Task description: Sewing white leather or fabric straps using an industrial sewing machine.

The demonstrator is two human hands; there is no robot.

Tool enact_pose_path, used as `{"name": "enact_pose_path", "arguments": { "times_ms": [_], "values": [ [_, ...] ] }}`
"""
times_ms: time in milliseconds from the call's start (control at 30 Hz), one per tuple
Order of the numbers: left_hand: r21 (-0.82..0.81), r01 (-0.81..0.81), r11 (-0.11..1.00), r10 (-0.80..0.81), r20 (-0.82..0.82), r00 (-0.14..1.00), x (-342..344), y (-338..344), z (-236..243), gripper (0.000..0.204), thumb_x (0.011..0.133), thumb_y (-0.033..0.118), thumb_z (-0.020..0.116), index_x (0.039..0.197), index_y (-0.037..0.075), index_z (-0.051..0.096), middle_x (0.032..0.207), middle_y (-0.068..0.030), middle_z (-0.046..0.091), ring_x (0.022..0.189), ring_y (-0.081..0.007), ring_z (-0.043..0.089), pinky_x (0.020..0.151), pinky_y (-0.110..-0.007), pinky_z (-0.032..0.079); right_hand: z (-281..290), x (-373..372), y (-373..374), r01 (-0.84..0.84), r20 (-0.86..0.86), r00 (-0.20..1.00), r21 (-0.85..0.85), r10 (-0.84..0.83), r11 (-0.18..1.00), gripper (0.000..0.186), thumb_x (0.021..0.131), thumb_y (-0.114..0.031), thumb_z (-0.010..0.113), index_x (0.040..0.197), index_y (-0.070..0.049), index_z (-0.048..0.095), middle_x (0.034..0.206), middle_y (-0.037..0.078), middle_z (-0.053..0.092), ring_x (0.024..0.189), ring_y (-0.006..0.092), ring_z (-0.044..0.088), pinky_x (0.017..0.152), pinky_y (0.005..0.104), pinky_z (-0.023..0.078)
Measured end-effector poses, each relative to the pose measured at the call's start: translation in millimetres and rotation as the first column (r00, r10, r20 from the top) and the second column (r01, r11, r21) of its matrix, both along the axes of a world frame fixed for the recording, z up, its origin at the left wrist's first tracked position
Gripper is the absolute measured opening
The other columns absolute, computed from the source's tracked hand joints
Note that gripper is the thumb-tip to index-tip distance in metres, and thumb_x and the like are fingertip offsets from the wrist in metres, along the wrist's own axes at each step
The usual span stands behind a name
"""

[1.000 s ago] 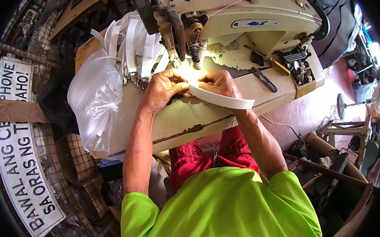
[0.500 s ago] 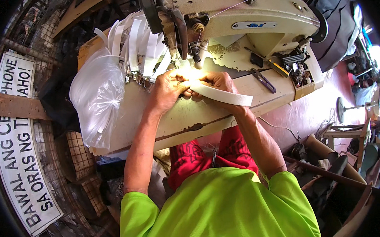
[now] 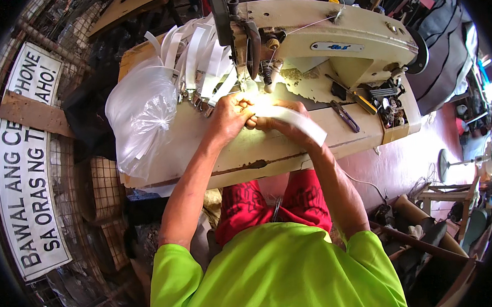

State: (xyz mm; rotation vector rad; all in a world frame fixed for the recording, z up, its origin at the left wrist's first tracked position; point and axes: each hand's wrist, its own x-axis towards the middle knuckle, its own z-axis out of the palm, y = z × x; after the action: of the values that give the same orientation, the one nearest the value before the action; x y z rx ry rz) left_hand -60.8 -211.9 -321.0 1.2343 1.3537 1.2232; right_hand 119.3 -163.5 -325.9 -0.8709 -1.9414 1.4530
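A white strap (image 3: pixel 307 125) curves out over my right hand (image 3: pixel 284 125), whose fingers are closed round it close to the needle area. My left hand (image 3: pixel 228 116) is also closed, its thumb and fingers pinching at the strap's inner end. Bright lamp glare hides the strap's tip and my fingertips. Both hands are together just in front of the head of a cream sewing machine (image 3: pixel 306 25), above the near part of its worn table (image 3: pixel 219 166).
Left of the machine lie a bunch of white straps with metal clips (image 3: pixel 199 50) and a filled clear plastic bag (image 3: pixel 144 120). To the right are thread snippers (image 3: pixel 345 116), a yellow-handled screwdriver (image 3: pixel 364 104) and a box of small metal parts (image 3: pixel 391 112).
The strap's free end now slants further down over my right wrist. The whole view has shifted a little, and both hands stay closed close together by the needle.
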Motion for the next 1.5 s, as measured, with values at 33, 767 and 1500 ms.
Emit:
{"name": "enact_pose_path", "arguments": {
  "times_ms": [33, 767, 1500],
  "values": [
    [0.023, -0.024, 0.999, 0.026, -0.065, 0.998, 1, 0, 0, 0.005, 0.085, -0.003, 0.058, 0.089, -0.004, 0.059, 0.074, -0.0066, 0.065, 0.061, -0.0097, 0.062, 0.052, -0.024, 0.052, -1, -2, 0, 0.075, 0.108, 0.991, 0.002, -0.075, 0.997, 0.029, 0.085, -0.026, 0.069, 0.099, -0.001, 0.070, 0.083, 0.009, 0.072, 0.074, 0.0133, 0.066, 0.066, 0.0287, 0.052],
    [0.429, 0.020, 0.903, 0.312, -0.687, 0.656, -26, 1, -22, 0.008, 0.079, 0.007, 0.067, 0.086, 0.004, 0.068, 0.087, -0.0074, 0.062, 0.079, -0.0260, 0.063, 0.071, -0.034, 0.051, -5, -55, 36, 0.135, 0.079, 0.990, -0.315, -0.116, 0.939, 0.019, 0.077, -0.011, 0.074, 0.088, 0.002, 0.065, 0.069, 0.008, 0.064, 0.053, 0.0148, 0.062, 0.045, 0.0252, 0.053],
    [0.438, 0.348, 0.829, 0.214, -0.823, 0.527, -36, -4, -7, 0.013, 0.072, -0.003, 0.064, 0.084, 0.002, 0.062, 0.083, -0.0069, 0.054, 0.083, -0.0253, 0.054, 0.074, -0.036, 0.047, 37, 15, -34, 0.210, 0.411, 0.822, 0.426, -0.395, 0.880, 0.017, 0.080, -0.023, 0.074, 0.077, -0.006, 0.068, 0.063, 0.010, 0.065, 0.052, 0.0223, 0.064, 0.053, 0.0346, 0.051]
  ]
}}
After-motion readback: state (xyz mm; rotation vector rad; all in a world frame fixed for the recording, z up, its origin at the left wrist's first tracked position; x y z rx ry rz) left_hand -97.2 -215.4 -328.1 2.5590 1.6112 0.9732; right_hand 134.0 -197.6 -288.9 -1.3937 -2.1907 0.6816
